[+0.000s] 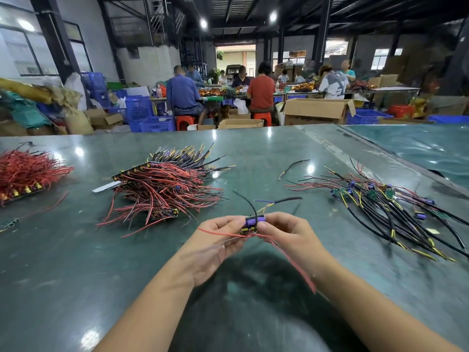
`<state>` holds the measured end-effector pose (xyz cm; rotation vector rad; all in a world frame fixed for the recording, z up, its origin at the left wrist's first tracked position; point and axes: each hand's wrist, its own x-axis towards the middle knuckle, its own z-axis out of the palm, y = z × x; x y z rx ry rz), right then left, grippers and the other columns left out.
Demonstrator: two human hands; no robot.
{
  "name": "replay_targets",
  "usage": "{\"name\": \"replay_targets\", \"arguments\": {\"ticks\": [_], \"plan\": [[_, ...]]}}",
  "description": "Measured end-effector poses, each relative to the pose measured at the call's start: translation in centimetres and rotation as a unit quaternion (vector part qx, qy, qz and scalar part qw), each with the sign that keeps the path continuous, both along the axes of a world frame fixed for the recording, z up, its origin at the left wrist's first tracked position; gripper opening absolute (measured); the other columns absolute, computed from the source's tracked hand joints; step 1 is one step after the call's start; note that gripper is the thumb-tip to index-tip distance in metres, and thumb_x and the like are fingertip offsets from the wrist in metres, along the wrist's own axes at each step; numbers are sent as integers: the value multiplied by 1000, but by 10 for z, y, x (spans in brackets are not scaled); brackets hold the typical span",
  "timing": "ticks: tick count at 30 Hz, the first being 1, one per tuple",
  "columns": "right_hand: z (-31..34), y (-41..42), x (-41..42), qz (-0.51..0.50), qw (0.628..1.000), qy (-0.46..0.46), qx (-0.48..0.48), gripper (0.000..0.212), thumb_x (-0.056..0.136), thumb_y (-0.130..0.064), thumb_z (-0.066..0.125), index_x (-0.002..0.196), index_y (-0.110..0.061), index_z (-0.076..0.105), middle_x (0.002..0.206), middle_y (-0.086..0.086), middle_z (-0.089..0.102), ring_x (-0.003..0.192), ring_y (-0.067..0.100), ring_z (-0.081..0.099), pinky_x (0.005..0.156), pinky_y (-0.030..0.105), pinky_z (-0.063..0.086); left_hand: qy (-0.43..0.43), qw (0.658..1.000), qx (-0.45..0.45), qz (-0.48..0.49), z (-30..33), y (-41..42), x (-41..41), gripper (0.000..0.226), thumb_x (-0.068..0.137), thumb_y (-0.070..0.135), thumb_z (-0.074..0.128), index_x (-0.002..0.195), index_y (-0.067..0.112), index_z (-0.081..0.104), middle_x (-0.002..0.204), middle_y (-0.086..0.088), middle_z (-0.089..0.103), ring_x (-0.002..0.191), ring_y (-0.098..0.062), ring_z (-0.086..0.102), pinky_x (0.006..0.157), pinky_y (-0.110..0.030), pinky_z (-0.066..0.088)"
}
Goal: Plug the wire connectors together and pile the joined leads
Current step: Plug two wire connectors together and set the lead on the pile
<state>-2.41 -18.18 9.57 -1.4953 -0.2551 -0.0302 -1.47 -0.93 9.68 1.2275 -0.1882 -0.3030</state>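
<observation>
Two bare forearms reach over a green table. The left hand and right hand meet at the centre, fingers curled, pinching a small purple connector block between them, with red leads and black leads trailing out. This looks like the plugging step; whether the halves are fully seated cannot be seen. Next likely comes a firm squeeze, then laying it on the joined pile to the right. Farther left lies an unjoined bundle.
</observation>
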Motion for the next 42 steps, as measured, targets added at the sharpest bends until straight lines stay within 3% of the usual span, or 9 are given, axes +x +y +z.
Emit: {"name": "replay_targets", "arguments": {"ticks": [6, 9, 14, 28, 31, 33, 36, 39, 42], "plan": [[-1, 1, 1, -4, 1000, -1, 14, 7, 85, -2, 65, 91, -3, 69, 82, 10, 69, 77, 14, 59, 71, 18, 48, -50, 998, 29, 15, -3, -3, -1, 19, 72, 20, 72, 87, 10, 76, 84, -4, 72, 70, -6, 64, 60, -13, 49], [0, -3, 2, 9, 1000, 3, 18, 13, 86, -2, 62, 96, 5, 67, 94, 26, 69, 83, 20, 62, 83, 28, 50, -101, 993, 53, 28, -3, -3, 1, 20, 72, 22, 72, 88, 10, 76, 83, -4, 71, 73, -8, 62, 67, -17, 50], [3, -9, 0, 97, 994, 14, 53, 25, 77, -15, 65, 95, 1, 70, 102, 24, 69, 92, 27, 64, 95, 37, 51, -159, 985, 51, -33, -1, 2, -1, 13, 81, 16, 65, 88, 18, 77, 88, 0, 73, 84, -10, 65, 81, -19, 50], [4, -7, 0, 140, 965, 67, 213, 17, 76, -14, 64, 88, -8, 75, 89, 12, 67, 80, 15, 62, 85, 27, 50, -83, 996, 2, -21, 7, 18, 3, 12, 72, 5, 74, 82, 11, 78, 81, -6, 73, 72, -12, 67, 73, -22, 56], [7, -19, 1, 120, 965, 68, 224, 19, 76, -13, 62, 90, -8, 73, 81, 6, 66, 74, 11, 62, 77, 22, 52, -85, 991, -46, 90, 9, 19, 10, 10, 68, 9, 73, 77, 10, 76, 78, -2, 74, 68, -8, 66, 67, -16, 52], [8, -21, 2, 100, 968, 55, 223, 22, 76, -11, 61, 95, -6, 70, 79, 6, 65, 74, 12, 62, 77, 22, 53, -117, 966, -40, 229, 7, 20, 18, 15, 76, 0, 67, 83, 13, 73, 78, 2, 73, 69, -4, 64, 67, -12, 51], [10, -21, 4, 73, 971, 36, 223, 22, 74, -10, 61, 94, -10, 70, 79, 3, 67, 75, 14, 67, 79, 24, 55, -163, 893, 115, 404, 1, 30, 25, 24, 83, -4, 65, 91, 18, 70, 85, 7, 70, 75, 1, 63, 77, -15, 52], [12, -21, 3, 72, 976, 25, 203, 19, 74, -12, 62, 88, -15, 73, 81, 3, 68, 80, 17, 69, 76, 23, 56, -193, 825, 306, 435, -5, 34, 23, 33, 83, 4, 66, 114, 15, 66, 112, 3, 65, 101, -9, 59, 91, -17, 43], [11, -18, 1, 77, 982, 25, 171, 21, 77, -12, 62, 96, -9, 69, 85, 4, 66, 78, 19, 68, 74, 24, 54, -305, 766, 373, 425, -2, 27, 20, 28, 84, 2, 62, 107, 17, 69, 105, 10, 63, 104, -16, 54, 74, -7, 40]]}}
